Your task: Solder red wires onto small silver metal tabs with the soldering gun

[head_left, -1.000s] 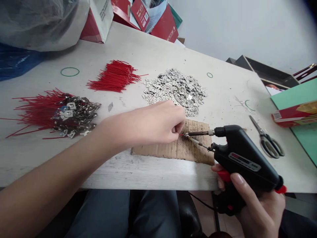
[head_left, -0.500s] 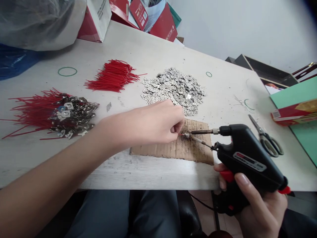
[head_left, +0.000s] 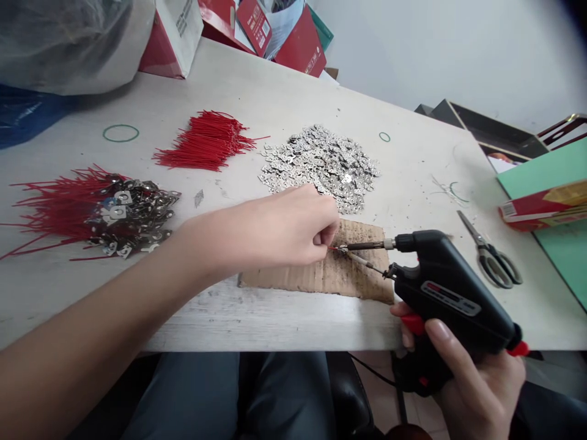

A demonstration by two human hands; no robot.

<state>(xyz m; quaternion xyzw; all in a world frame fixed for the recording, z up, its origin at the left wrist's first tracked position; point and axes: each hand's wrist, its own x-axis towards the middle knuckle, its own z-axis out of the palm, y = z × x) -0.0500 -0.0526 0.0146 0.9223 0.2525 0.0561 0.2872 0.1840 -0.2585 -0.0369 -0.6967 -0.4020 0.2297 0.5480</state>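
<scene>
My left hand (head_left: 307, 226) is closed in a pinch over a piece of brown cardboard (head_left: 293, 278). A short bit of red wire (head_left: 332, 248) sticks out from its fingertips. My right hand (head_left: 477, 373) is wrapped round the handle of a black soldering gun (head_left: 454, 287) with a red trigger. The gun's dark tip and its thin solder feed tube meet at the wire's end, just right of my left fingers. Whatever metal part lies at the tip is too small to make out. Dark specks cover the cardboard there.
Behind my left hand lie a heap of small metal terminals (head_left: 321, 162) and a bundle of red wires (head_left: 208, 140). Wires with terminals attached (head_left: 105, 214) are piled at the left. Scissors (head_left: 490, 253) rest at the right, near a green board (head_left: 550, 165).
The soldering gun and my right hand have shifted slightly left, bringing the tip closer to my left fingers. My left hand keeps its pinch.
</scene>
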